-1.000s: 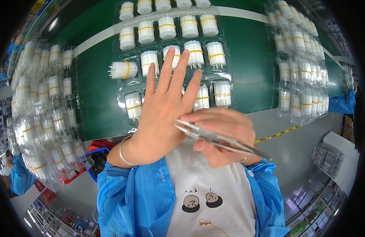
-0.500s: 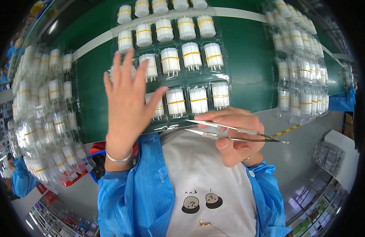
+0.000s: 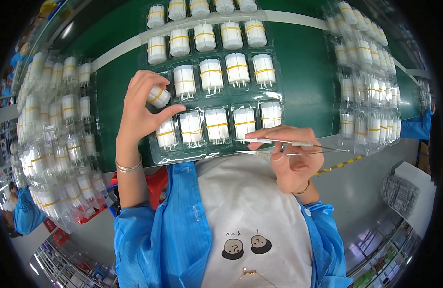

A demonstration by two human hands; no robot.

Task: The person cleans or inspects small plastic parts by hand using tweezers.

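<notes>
My left hand (image 3: 136,108) is curled around a white cylindrical part (image 3: 158,97) with a yellow band, at the left end of a row. That part leans over, while its neighbours stand straighter in a clear plastic tray (image 3: 195,157). Part of its surface is hidden under my fingers. My right hand (image 3: 298,156) holds metal tweezers (image 3: 305,144) with pale tips, and those tips point left, apart from each other. They hover near the tray's front right corner, close to a banded cylinder (image 3: 244,123).
Stacked trays of similar cylinders rise at the left (image 3: 51,144) and right (image 3: 370,91) of the green table (image 3: 305,96). Another filled tray lies beyond the near one. A red stool (image 3: 156,185) is below the table edge.
My left hand has gone from spread fingers over the tray to a curl around the left-end cylinder, which now leans. My right hand keeps the tweezers, turned slightly and moved a little.
</notes>
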